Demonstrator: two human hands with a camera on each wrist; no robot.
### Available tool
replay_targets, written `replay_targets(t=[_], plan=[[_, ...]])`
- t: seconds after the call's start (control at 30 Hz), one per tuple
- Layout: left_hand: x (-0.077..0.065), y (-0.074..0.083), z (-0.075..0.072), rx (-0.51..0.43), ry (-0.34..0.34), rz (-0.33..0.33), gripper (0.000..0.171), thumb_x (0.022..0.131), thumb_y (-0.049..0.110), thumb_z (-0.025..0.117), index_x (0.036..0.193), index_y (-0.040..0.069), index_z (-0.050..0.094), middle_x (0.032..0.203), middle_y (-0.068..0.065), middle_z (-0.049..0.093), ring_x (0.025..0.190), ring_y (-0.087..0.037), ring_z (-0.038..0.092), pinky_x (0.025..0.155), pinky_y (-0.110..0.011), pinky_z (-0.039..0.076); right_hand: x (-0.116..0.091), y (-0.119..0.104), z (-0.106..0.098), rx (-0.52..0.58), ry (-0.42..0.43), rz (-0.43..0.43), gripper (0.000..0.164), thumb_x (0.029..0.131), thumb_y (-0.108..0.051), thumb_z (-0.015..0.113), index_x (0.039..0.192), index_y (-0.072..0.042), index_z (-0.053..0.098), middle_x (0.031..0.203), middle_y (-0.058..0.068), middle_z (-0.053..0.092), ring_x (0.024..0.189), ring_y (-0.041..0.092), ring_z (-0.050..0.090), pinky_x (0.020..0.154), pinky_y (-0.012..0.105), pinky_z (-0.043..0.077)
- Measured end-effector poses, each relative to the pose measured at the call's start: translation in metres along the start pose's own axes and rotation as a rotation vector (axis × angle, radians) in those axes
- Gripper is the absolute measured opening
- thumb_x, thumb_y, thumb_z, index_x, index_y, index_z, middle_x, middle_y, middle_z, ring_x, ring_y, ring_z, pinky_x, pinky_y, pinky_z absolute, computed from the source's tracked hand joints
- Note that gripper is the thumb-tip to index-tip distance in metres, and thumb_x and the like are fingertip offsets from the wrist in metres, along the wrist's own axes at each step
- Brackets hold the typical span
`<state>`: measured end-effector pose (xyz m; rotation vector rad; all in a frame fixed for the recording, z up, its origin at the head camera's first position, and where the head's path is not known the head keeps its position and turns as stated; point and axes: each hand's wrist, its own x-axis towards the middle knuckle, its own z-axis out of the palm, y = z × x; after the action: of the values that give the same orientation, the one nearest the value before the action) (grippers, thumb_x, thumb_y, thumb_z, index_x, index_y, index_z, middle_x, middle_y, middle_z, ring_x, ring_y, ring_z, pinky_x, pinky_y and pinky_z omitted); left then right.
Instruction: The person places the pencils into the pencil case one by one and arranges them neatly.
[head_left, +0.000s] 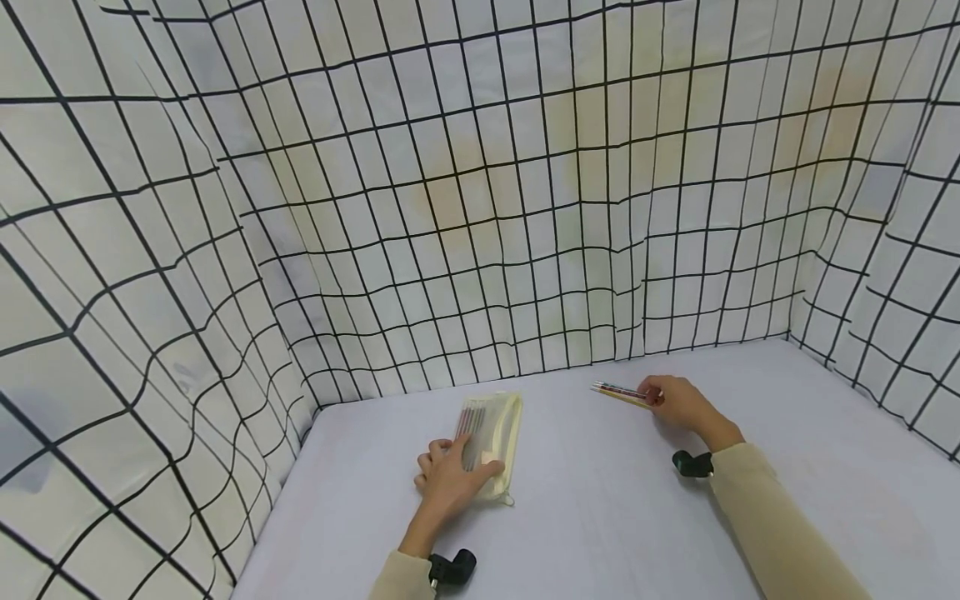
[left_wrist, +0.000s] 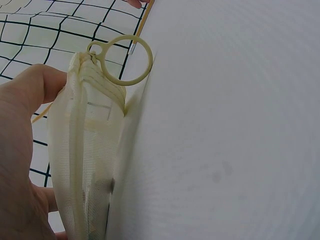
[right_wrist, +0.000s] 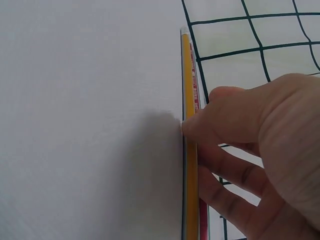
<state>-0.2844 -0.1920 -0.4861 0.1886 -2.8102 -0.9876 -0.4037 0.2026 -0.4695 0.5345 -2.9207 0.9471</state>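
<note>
On the left part of the table lies a cream mesh zip pouch [head_left: 504, 417] with several slim pencils or pens [head_left: 470, 418] inside. My left hand [head_left: 448, 485] grips its near part, thumb over the zip side and other fingers at the left edge. A round zip pull [left_wrist: 149, 60] hangs from the pouch end in the left wrist view. Farther right, my right hand [head_left: 684, 406] pinches a small bunch of pencils [head_left: 618, 393] just above the table or touching it; I cannot tell which. A yellow pencil [right_wrist: 189, 75] and a red printed one [right_wrist: 195, 87] show in that bunch.
A white cloth covers the table [head_left: 570, 508]. White sheeting with a black grid [head_left: 480, 208] rises behind it and along both sides. Dark wrist-worn devices [head_left: 453, 568] sit near both sleeves.
</note>
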Motion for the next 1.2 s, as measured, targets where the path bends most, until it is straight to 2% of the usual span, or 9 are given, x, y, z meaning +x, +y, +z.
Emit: replay_targets(t=[0.17, 0.33, 0.53, 0.83, 1.1, 1.2], plan=[[0.0, 0.0, 0.001, -0.008, 0.002, -0.002, 0.089, 0.074, 0.06, 0.075, 0.149, 0.017, 0.053, 0.142, -0.018, 0.041, 0.125, -0.04, 0.033, 0.089, -0.056, 0.027, 0.0, 0.001, 0.001, -0.035, -0.024, -0.027, 0.025, 0.088, 0.008, 0.062, 0.109, -0.003, 0.07, 0.091, 0.009, 0.067, 0.083, 0.021, 0.055, 0.075, 0.036, 0.045], [0.0, 0.0, 0.001, -0.01, 0.003, 0.002, 0.089, 0.074, 0.06, 0.075, 0.149, 0.016, 0.053, 0.142, -0.018, 0.041, 0.124, -0.04, 0.033, 0.089, -0.056, 0.027, 0.001, 0.001, 0.001, -0.072, -0.052, -0.015, 0.03, 0.086, 0.009, 0.061, 0.11, -0.006, 0.07, 0.094, 0.008, 0.068, 0.085, 0.021, 0.057, 0.079, 0.04, 0.049], [0.0, 0.0, 0.0, -0.011, 0.004, 0.001, 0.09, 0.074, 0.06, 0.074, 0.149, 0.017, 0.053, 0.142, -0.019, 0.041, 0.124, -0.041, 0.033, 0.089, -0.056, 0.027, 0.001, 0.0, 0.0, -0.064, -0.071, -0.006, 0.033, 0.082, 0.008, 0.064, 0.111, -0.006, 0.069, 0.097, 0.009, 0.068, 0.087, 0.023, 0.058, 0.08, 0.041, 0.049], [-0.001, 0.0, 0.0, -0.014, 0.004, 0.0, 0.09, 0.073, 0.06, 0.075, 0.149, 0.016, 0.053, 0.141, -0.019, 0.041, 0.125, -0.041, 0.033, 0.089, -0.057, 0.027, 0.002, -0.007, -0.001, 0.025, -0.073, -0.007, 0.038, 0.081, 0.004, 0.068, 0.118, -0.004, 0.067, 0.1, 0.009, 0.067, 0.088, 0.021, 0.058, 0.076, 0.035, 0.048], [0.0, 0.001, 0.0, -0.011, 0.005, -0.002, 0.091, 0.073, 0.06, 0.075, 0.149, 0.016, 0.053, 0.141, -0.019, 0.041, 0.125, -0.041, 0.033, 0.089, -0.057, 0.027, 0.003, -0.009, 0.0, 0.127, -0.078, -0.039, 0.045, 0.081, 0.003, 0.067, 0.125, -0.004, 0.065, 0.101, 0.011, 0.065, 0.087, 0.021, 0.057, 0.069, 0.033, 0.048], [0.0, 0.001, 0.0, -0.008, 0.006, -0.005, 0.09, 0.073, 0.06, 0.075, 0.149, 0.016, 0.053, 0.141, -0.019, 0.041, 0.124, -0.04, 0.033, 0.089, -0.056, 0.027, 0.004, -0.009, 0.001, 0.156, -0.078, -0.026, 0.049, 0.081, 0.003, 0.067, 0.129, -0.003, 0.064, 0.099, 0.011, 0.062, 0.085, 0.02, 0.055, 0.065, 0.032, 0.048]])
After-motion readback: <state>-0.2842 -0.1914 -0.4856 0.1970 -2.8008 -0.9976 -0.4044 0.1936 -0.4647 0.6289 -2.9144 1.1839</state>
